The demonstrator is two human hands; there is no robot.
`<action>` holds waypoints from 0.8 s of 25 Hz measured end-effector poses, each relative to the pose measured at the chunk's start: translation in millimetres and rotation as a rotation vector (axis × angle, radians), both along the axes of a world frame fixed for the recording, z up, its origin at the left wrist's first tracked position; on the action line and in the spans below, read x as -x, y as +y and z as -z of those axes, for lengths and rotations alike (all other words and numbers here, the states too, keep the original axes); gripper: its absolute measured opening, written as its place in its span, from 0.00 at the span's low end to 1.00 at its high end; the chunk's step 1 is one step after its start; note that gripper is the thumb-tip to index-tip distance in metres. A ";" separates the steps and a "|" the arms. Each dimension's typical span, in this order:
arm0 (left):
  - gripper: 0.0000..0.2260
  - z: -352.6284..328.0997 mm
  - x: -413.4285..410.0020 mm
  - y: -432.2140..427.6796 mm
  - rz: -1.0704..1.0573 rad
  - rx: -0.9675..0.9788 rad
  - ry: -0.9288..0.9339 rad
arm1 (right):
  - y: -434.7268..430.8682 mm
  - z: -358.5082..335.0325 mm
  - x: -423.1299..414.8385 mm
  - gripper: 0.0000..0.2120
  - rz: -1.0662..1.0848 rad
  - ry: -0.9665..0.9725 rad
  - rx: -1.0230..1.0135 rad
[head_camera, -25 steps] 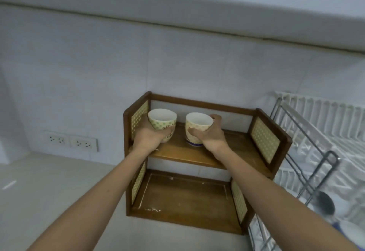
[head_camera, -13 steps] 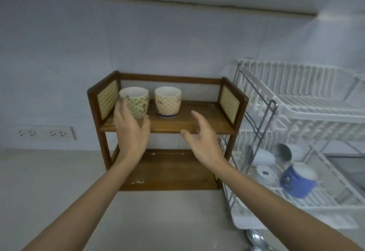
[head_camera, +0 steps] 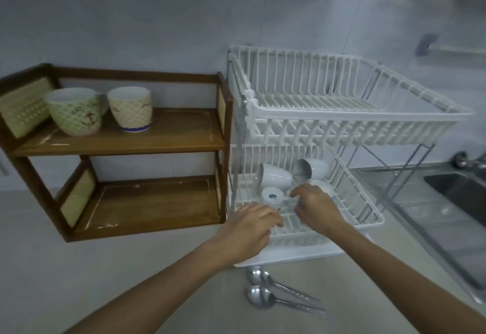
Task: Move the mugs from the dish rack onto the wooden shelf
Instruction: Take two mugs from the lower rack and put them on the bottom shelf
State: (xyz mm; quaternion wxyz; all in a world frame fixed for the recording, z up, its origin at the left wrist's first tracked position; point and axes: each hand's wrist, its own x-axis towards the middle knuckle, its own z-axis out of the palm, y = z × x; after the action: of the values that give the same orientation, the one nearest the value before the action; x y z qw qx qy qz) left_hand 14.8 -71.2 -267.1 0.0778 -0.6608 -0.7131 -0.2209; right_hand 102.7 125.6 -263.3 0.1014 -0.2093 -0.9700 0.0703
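Two patterned mugs, a green one (head_camera: 76, 111) and a cream one (head_camera: 130, 108), stand upright on the top board of the wooden shelf (head_camera: 168, 139). The white dish rack (head_camera: 349, 118) stands right of it. Its lower tier holds two white mugs lying on their sides (head_camera: 276, 177) (head_camera: 314, 168) and a small upturned white cup (head_camera: 272, 196). My left hand (head_camera: 247, 231) hovers at the tier's front rim, fingers bent and holding nothing. My right hand (head_camera: 314, 207) reaches into the tier with curled fingers, covering a mug that shows a white rim and a sliver of blue (head_camera: 326, 187).
Two metal spoons (head_camera: 263, 278) (head_camera: 261, 297) lie on the counter in front of the rack. A steel sink (head_camera: 460, 197) with a tap (head_camera: 470, 162) is at the right. The rack's upper tier and the shelf's lower board (head_camera: 152, 207) hold nothing.
Both hands let go of the two patterned mugs on the shelf and moved right and down to the rack's lower tier. My view swung right.
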 end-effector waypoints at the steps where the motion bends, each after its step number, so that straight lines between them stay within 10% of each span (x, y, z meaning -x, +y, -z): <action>1: 0.18 2.2 -3.6 24.1 -0.080 0.132 0.089 | 20.7 4.3 2.3 0.18 -0.038 -0.273 -0.228; 3: 0.20 7.2 -2.7 66.4 -0.205 0.398 0.449 | 49.1 11.6 11.7 0.24 -0.160 -0.645 -0.590; 7: 0.23 27.0 3.4 121.1 -0.302 0.847 1.009 | 77.0 39.4 31.4 0.27 -0.229 -0.767 -0.891; 13: 0.19 24.9 19.3 127.5 -0.511 0.895 0.974 | 91.4 56.5 43.0 0.25 -0.175 -0.779 -1.091; 20: 0.26 -23.1 -5.3 90.8 -0.672 0.567 0.422 | 92.4 -46.2 46.3 0.41 -0.208 -0.686 -0.271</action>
State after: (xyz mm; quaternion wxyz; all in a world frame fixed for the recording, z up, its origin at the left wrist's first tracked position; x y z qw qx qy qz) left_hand 20.0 19.6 -244.0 0.1047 -0.4195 -0.8877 0.1581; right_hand 56.4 218.0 -217.1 -0.2103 -0.1059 -0.9641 -0.1228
